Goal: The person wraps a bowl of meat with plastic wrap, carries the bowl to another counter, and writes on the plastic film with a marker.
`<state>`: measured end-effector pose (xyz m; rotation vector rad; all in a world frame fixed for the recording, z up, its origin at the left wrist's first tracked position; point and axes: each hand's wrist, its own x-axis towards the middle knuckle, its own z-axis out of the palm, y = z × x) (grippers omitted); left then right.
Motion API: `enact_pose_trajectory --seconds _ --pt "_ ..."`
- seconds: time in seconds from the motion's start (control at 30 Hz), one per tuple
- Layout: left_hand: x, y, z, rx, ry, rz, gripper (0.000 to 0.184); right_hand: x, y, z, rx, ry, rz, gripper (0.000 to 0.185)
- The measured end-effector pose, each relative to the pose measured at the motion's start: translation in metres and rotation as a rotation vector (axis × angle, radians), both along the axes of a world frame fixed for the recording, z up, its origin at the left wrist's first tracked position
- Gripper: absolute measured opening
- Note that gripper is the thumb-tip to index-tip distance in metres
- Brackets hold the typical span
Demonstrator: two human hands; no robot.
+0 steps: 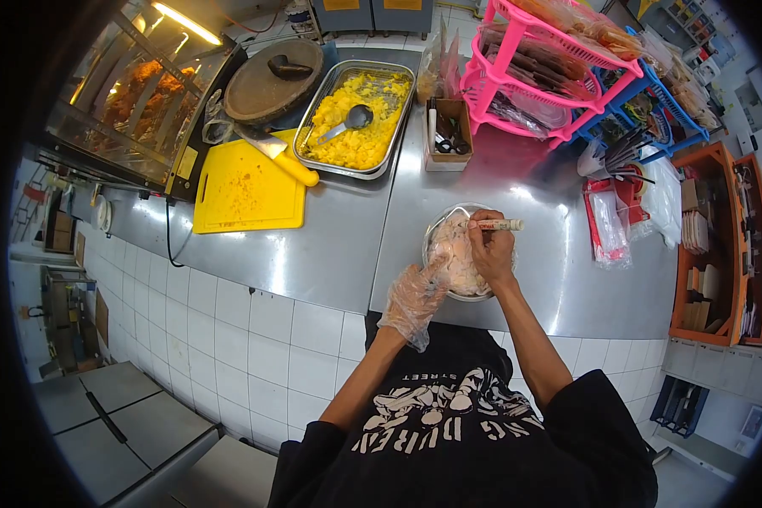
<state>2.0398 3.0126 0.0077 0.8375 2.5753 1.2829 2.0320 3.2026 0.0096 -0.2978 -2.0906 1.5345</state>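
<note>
Item: right hand (493, 254), bare, fingers closed around a marker (504, 225); barrel carries small print, too small to read.
Item: left hand (419, 295), in a clear plastic glove, fingers at the near left side of the bowl; cannot tell whether they grip it.
Item: round bowl (471, 297), just beneath the fingers of both hands, holding pale pieces (449, 244).
Item: black shirt (449, 398), on the near side of the fingers; white print, "STREET" in small capitals, larger letters reading in part "DUREN".
Item: cardboard box (445, 161), beyond the fingers; no lettering legible.
Item: metal tray (403, 140) of yellow food, beyond and left of the fingers; ladle (357, 118) inside.
Item: yellow cutting board (271, 207), well left of the fingers.
Item: pink rack (499, 63), beyond and right of the fingers.
</note>
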Motion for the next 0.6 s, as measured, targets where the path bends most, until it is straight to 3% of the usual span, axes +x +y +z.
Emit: enact_pose_trajectory --seconds 0.6 --pt "0.001 0.0 0.001 -0.011 -0.012 0.016 0.049 0.001 -0.002 0.014 0.186 -0.057 -0.02 0.011"
